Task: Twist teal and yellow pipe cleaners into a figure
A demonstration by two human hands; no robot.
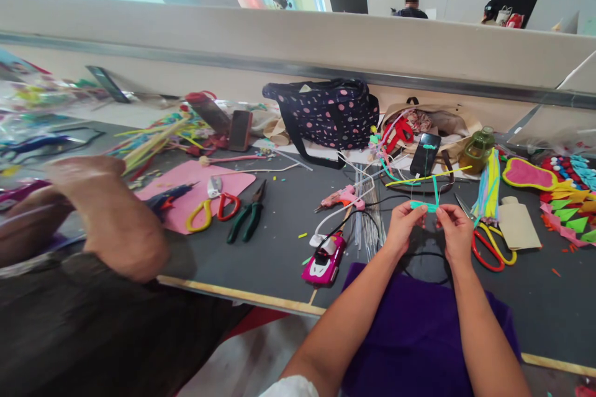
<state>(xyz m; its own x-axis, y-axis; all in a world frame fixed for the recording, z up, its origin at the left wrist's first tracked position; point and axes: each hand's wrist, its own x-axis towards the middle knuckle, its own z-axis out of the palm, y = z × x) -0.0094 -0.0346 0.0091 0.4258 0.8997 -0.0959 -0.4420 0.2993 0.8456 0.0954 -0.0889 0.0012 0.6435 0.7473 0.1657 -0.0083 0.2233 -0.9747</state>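
Left hand [404,223], right hand [454,231] in tight pinch on perhaps folded teal strip [424,206], between glue gun [350,197] and scissors [495,250].

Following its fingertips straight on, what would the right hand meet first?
Most likely the turquoise strip that the right hand pinches; just past it, perhaps the left hand, though depth is hard to judge.

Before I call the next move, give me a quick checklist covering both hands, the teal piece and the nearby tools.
1. Left hand gripping the teal piece: ok, at one end.
2. Right hand gripping it: ok, at the other end.
3. Scissors set down: ok, on the table beside the right hand.
4. Pink glue gun set down: ok, left of the hands.
5. Glue gun hot: cannot tell.
6. Neighbour's arm clear of both hands: ok, well to the left.
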